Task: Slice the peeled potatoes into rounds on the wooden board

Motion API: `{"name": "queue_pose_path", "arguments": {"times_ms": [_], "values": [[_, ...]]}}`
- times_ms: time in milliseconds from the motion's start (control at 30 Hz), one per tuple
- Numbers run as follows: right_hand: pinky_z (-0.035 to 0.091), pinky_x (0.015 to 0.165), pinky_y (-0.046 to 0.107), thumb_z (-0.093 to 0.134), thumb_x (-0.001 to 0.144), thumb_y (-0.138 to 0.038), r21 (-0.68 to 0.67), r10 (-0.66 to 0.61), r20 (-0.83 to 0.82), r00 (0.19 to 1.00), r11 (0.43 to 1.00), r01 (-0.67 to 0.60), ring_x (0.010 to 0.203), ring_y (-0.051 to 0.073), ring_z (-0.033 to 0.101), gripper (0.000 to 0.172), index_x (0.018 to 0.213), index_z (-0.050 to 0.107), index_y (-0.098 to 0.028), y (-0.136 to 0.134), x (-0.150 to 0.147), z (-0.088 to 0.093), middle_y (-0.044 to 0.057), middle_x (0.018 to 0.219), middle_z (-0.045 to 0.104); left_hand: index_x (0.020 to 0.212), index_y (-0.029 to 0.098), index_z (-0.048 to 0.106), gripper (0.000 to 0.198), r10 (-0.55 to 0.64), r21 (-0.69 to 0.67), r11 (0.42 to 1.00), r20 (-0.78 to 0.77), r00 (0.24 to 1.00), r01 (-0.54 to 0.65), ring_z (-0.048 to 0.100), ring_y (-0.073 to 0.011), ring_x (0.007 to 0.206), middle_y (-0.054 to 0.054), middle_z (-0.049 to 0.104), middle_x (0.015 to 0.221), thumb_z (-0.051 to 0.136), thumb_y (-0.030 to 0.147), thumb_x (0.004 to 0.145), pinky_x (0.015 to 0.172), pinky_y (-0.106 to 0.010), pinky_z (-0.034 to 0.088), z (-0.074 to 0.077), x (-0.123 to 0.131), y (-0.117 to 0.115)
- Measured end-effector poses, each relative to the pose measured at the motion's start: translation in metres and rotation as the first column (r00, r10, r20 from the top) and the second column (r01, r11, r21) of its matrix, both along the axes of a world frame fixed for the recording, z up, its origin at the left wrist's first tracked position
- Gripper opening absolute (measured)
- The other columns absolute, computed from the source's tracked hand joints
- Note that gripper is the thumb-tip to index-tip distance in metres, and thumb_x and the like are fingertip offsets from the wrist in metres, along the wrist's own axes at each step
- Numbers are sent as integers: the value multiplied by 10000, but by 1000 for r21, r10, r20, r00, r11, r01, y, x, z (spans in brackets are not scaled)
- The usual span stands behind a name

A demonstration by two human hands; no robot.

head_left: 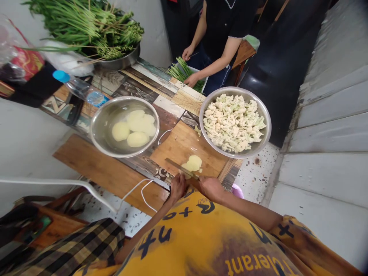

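My right hand (211,188) is closed round the handle of a kitchen knife (179,167), whose blade points to the upper left over the wooden cutting board (165,147). Pale potato slices (194,162) lie on the board just beyond the blade. On the near side of the knife, my left hand (178,186) has its fingers curled against a potato, which is mostly hidden by the blade and fingers. To the left, a steel basin (97,142) holds several peeled potatoes (138,139) in water.
Cauliflower florets (234,122) fill a steel bowl (266,134) at the board's right corner. A bottle (82,90) lies behind the basin. Long green stems (97,28) are heaped at the back left. Across the table, a co-worker (215,50) handles green stems. A white cable (132,193) hangs at left.
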State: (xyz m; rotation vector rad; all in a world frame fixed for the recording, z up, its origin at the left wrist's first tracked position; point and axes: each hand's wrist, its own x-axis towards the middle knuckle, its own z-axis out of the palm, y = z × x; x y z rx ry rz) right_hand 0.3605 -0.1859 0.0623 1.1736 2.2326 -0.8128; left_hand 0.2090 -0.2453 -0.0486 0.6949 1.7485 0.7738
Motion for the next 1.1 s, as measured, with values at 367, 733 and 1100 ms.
{"name": "queue_pose_path", "arguments": {"times_ms": [367, 733, 1100], "values": [[412, 663, 255, 303, 908, -290, 42, -320, -40, 946, 946, 322, 777, 202, 625, 350, 953, 599, -111, 27, 38, -3, 135, 857, 675, 434, 178, 444, 238, -75, 181, 977, -178, 981, 108, 551, -142, 716, -20, 623, 743, 511, 215, 660, 628, -218, 390, 10, -12, 32], [378, 629, 239, 345, 898, -284, 39, -420, -107, 901, 904, 426, 748, 194, 628, 316, 914, 608, -108, 17, 54, -14, 126, 812, 674, 534, 196, 374, 182, -49, 130, 985, -408, 912, 111, 363, -92, 481, 68, 337, 479, 508, 232, 653, 495, -208, 295, 2, -30, 66], [377, 645, 238, 355, 889, -272, 42, -445, -115, 888, 891, 452, 771, 189, 628, 296, 892, 606, -116, 12, 62, -25, 119, 823, 676, 723, 168, 640, 281, -260, 90, 937, -469, 844, 338, 602, -178, 717, -37, 643, 669, 434, 343, 800, 680, -261, 434, 3, -30, 83]]}}
